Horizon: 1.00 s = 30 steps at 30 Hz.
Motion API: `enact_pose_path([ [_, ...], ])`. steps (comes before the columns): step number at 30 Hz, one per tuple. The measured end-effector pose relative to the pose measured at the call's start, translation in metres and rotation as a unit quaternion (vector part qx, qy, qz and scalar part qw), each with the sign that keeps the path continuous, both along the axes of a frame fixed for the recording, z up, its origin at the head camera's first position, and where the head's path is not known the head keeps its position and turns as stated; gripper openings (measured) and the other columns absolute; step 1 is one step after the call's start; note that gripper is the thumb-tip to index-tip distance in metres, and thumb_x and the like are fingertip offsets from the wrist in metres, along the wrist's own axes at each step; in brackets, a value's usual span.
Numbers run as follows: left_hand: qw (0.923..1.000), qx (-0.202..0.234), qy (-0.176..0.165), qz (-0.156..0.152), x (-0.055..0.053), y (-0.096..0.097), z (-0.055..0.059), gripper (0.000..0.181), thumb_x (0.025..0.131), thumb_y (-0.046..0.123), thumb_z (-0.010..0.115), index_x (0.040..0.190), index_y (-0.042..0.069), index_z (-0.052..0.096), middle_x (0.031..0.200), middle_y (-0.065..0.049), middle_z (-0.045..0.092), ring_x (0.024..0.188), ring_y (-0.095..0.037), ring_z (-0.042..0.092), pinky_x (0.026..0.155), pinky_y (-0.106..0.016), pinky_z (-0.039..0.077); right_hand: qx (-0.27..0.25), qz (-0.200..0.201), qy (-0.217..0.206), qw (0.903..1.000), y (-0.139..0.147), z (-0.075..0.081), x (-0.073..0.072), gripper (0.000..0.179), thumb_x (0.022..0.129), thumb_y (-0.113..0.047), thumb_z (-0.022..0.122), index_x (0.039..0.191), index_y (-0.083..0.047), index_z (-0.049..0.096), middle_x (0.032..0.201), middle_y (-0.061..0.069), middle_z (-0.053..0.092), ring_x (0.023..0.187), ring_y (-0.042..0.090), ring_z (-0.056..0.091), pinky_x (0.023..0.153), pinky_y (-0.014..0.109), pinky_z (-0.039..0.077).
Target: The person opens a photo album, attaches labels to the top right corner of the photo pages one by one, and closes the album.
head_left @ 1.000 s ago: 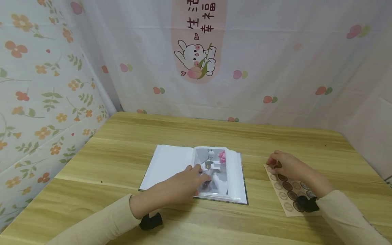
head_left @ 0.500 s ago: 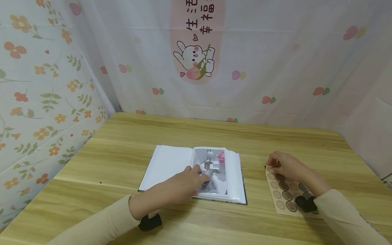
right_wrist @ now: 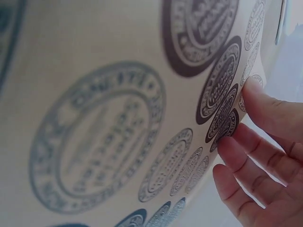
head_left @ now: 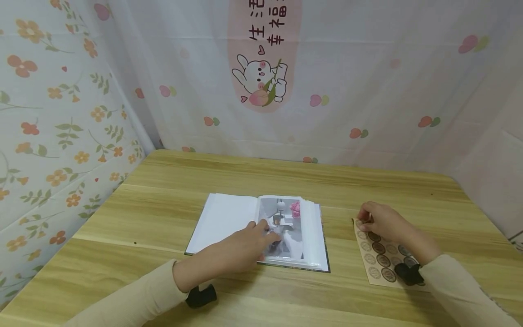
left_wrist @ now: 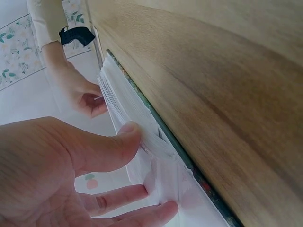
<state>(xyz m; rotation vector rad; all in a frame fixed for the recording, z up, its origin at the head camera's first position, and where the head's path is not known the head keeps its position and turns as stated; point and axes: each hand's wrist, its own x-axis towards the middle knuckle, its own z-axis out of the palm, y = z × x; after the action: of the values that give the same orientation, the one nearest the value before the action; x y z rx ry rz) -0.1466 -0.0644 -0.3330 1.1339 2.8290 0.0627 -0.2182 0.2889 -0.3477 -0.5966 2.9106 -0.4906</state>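
Observation:
A photo album (head_left: 229,220) lies open on the wooden table, its left page white. On the right side a photo (head_left: 291,231) shows a pink flower and a lamp-like shape. My left hand (head_left: 244,245) rests over the photo's lower left. In the left wrist view its thumb (left_wrist: 127,142) touches the page edges while loosely bent fingers lie against the page. Farther right, my right hand (head_left: 384,221) pinches the far left corner of a tan sheet of round stickers (head_left: 369,259). Rows of dark and light printed circles cover the sheet; my right forearm hides part of it.
The wooden table (head_left: 163,213) extends around both items. A white printed curtain (head_left: 347,81) hangs behind its far edge, and a floral curtain (head_left: 65,136) borders the left side. Black straps (head_left: 201,296) show at both wrists.
The sticker sheet has turned slightly, its near end swinging left, and my right hand has shifted a little. My left hand stays on the album.

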Motion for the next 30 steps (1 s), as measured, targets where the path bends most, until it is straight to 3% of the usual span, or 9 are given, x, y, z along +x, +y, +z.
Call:
enact_pose_path([
  [9,1.0000,0.000,0.007,-0.005,-0.0010,0.0011,0.0000,0.046,0.084,0.018,0.068,0.128,0.017,0.053,0.120,-0.012,0.051,0.093,-0.021,0.052,0.072,-0.027,0.051,0.048,0.000,0.060,0.9971,-0.0024,-0.0005,0.0012,0.010,0.080,-0.011,0.071,0.083,-0.010,0.061,0.083,0.002,0.054,0.070,0.014,0.054,0.059,0.032,0.045],
  [16,1.0000,-0.002,0.004,-0.002,-0.0016,0.0012,-0.0001,0.046,0.084,0.017,0.068,0.128,0.017,0.053,0.120,-0.012,0.050,0.093,-0.021,0.051,0.072,-0.028,0.051,0.040,-0.004,0.053,0.9978,-0.0016,0.0030,0.0002,0.005,0.084,-0.009,0.065,0.081,-0.007,0.063,0.075,-0.001,0.060,0.065,0.010,0.052,0.057,0.030,0.043],
  [23,1.0000,0.003,-0.001,0.000,-0.0010,0.0010,0.0007,0.046,0.084,0.017,0.068,0.127,0.017,0.053,0.120,-0.012,0.051,0.093,-0.022,0.052,0.072,-0.027,0.051,0.050,0.004,0.058,0.9970,-0.0003,0.0006,-0.0021,0.006,0.082,-0.011,0.068,0.080,-0.008,0.062,0.072,-0.002,0.058,0.063,0.010,0.050,0.056,0.030,0.041],
  [30,1.0000,-0.002,0.001,0.002,-0.0005,0.0015,0.0001,0.047,0.084,0.017,0.069,0.128,0.018,0.053,0.120,-0.012,0.051,0.093,-0.021,0.052,0.074,-0.027,0.051,0.054,-0.012,0.045,0.9975,-0.0054,0.0006,-0.0049,0.007,0.084,-0.009,0.065,0.078,-0.008,0.062,0.070,-0.001,0.056,0.062,0.011,0.048,0.057,0.031,0.040],
])
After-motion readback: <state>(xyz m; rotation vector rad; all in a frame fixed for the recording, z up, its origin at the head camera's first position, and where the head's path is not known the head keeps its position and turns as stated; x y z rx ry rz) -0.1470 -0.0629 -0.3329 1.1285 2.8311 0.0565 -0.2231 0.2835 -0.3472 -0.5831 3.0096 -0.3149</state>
